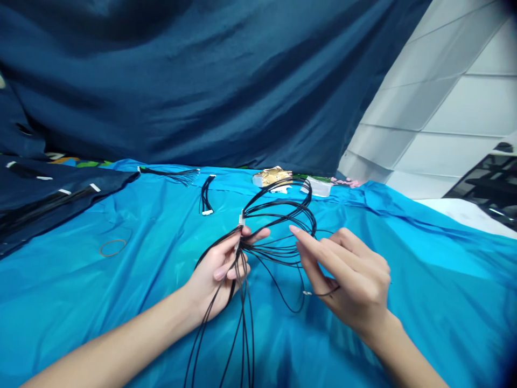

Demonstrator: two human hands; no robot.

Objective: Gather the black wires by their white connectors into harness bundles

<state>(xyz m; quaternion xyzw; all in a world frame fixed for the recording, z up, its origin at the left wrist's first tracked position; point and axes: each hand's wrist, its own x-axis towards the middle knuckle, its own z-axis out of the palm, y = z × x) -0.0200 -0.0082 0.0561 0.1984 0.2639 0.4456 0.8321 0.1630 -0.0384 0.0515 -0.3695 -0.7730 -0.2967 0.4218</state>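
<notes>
Left hand (208, 275) grips white connector (241, 219), long axis near upright. Right hand (355, 275) lies farther rightward, fingertips narrow; I cannot tell what they hold.

Glossy (rather wrinkled) blue cloth (161, 231); black plastic-looking wires (283, 218).
</notes>
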